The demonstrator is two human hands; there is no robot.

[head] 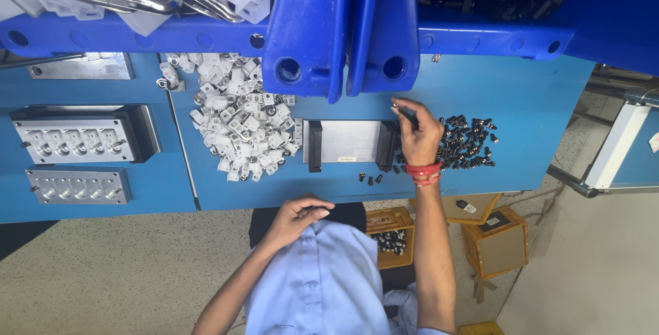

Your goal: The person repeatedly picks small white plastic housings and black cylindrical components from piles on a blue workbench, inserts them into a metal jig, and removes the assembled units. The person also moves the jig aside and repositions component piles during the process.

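My right hand (pixel 419 137) reaches over the blue table (pixel 535 101), its fingertips pinched on a small black part just above the right end of a grey metal fixture (pixel 350 141) with black end blocks. A pile of small black parts (pixel 468 144) lies right beside that hand. A few loose black pieces (pixel 371 179) sit in front of the fixture. My left hand (pixel 296 215) is drawn back near my chest, off the table edge, with its fingers curled; whether it holds anything is hidden. A heap of white plastic parts (pixel 240 125) lies left of the fixture.
Two metal mould plates (pixel 75 139) (pixel 79 185) rest at the table's left. Blue bins (pixel 343 26) hang over the back edge, one with white parts, one with black. Small boxes (pixel 391 235) (pixel 498 240) stand on the floor below. A white and blue frame (pixel 618 144) stands at the right.
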